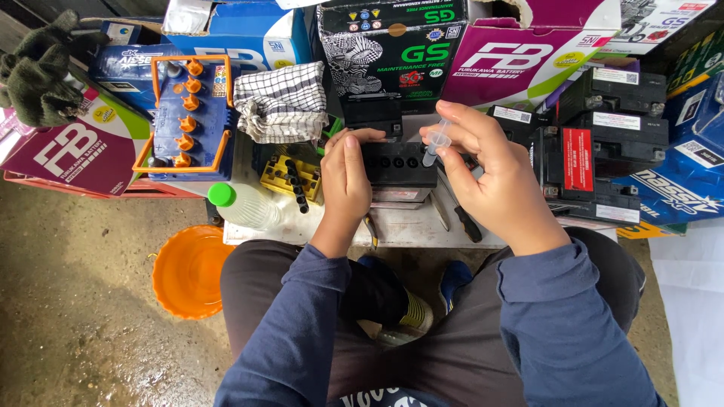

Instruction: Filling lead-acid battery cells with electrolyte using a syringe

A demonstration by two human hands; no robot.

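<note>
From the head view I see my left hand (345, 175) flat against the small black battery (397, 167) on the worktop (411, 224); my right hand (489, 167) pinches a syringe (437, 143) over it. Battery boxes (520, 64), checked cloth (280, 102) and bottle (243, 203) crowd around.

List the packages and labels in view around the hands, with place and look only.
Black-and-green carton: top centre, behind the small black battery.
Magenta-and-white carton: top right of centre.
Magenta carton: far left, lying flat.
Blue carton: top left, behind the checked cloth.
Blue-and-white carton: right edge.
Red label: upright rectangle on the stacked black batteries.
</note>
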